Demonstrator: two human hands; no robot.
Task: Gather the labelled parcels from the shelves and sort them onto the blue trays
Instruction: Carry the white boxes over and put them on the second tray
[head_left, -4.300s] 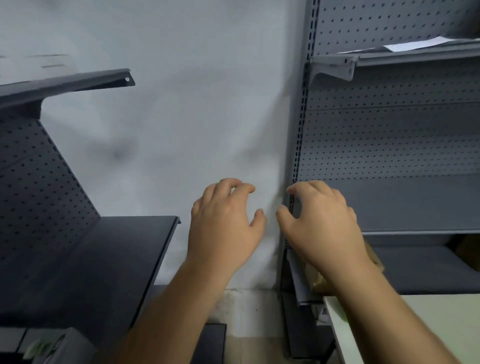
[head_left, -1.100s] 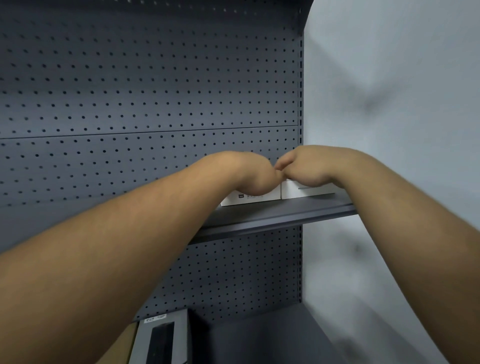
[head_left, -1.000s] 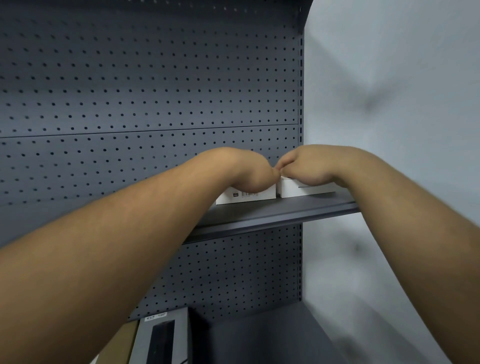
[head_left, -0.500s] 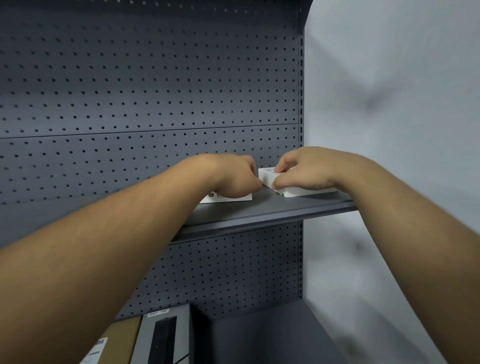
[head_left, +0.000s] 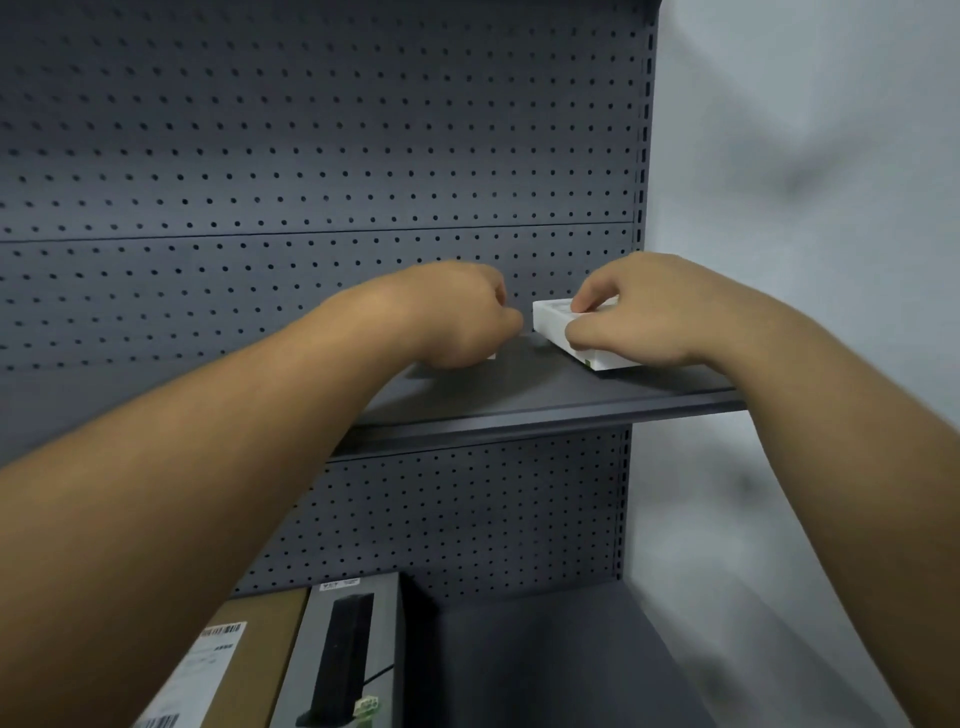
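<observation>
- Since half a second back, my hands have drawn apart and the right one has tipped its box up off the upper shelf.
- My right hand pinches the white box, thumb below, fingers on top.
- My left hand curls over a second white box, nearly all hidden.
- Below sit a brown labelled parcel and a grey box.

Both forearms enter from the lower corners of the frame bare to the left hand and right hand, with no sleeves, gloves or jewellery showing.
</observation>
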